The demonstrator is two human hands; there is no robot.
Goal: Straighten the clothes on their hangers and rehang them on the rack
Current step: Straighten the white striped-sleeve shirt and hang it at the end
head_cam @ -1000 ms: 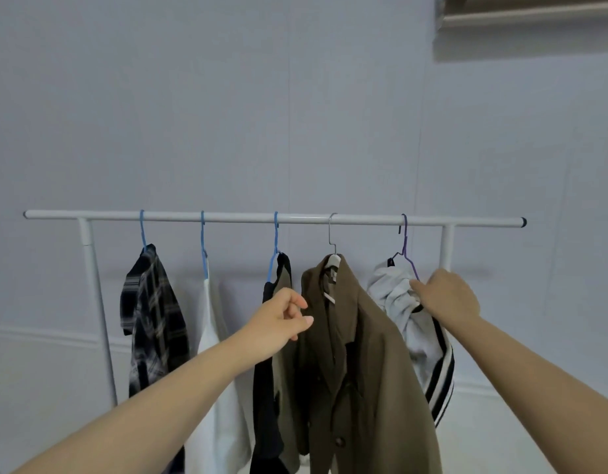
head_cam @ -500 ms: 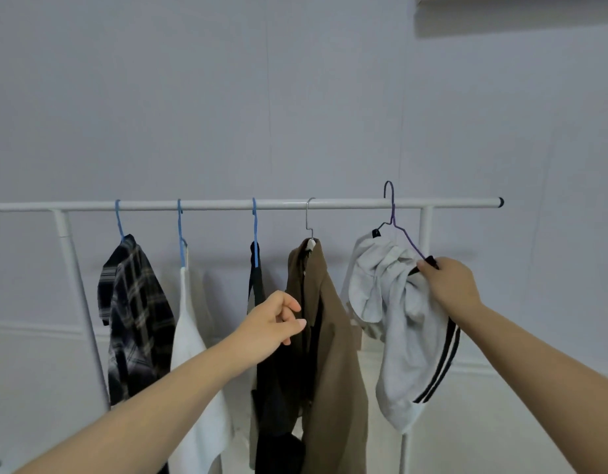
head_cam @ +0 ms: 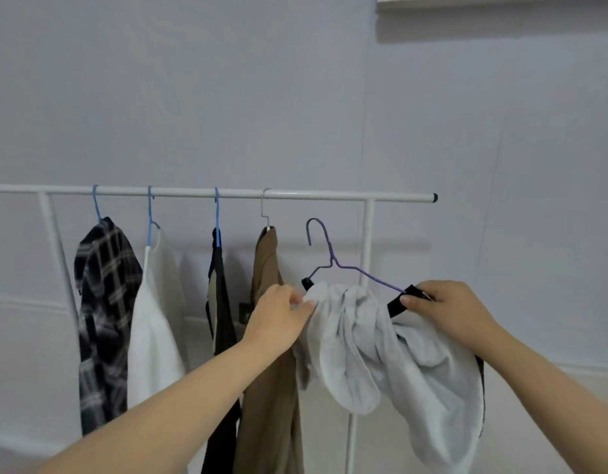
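White metal forms the rack (head_cam: 312,195), whose horizontal bar is seen against a pale wall (head_cam: 295,97). Four garments are hung from the bar: a black-and-white plaid shirt (head_cam: 104,319) at far left on a blue hanger (head_cam: 96,205), a white top (head_cam: 155,319) on a second blue hanger (head_cam: 150,213), a dark garment (head_cam: 220,319) on a third blue hanger (head_cam: 217,217), and a brown jacket (head_cam: 271,371) on a silver-hooked hanger (head_cam: 265,208).

Below the bar, off the rack and to the right of the jacket, a purple wire hanger (head_cam: 333,261) is held tilted, its hook free of the bar. A bunched light grey garment (head_cam: 381,354) with black trim is draped over it in loose folds, hanging low toward the right.

The right hand (head_cam: 446,309) is closed around the right end of the purple hanger, where a black piece of the garment is clamped under the fingers (head_cam: 410,301). The left hand (head_cam: 280,319) is placed at the left edge of the grey garment, its fingertips (head_cam: 306,304) brought together in a pinch on the cloth just below the hanger's black-tipped left end. Both forearms are extended from the near edge of the view.

A pale ledge (head_cam: 483,0) is seen at upper right of the wall.
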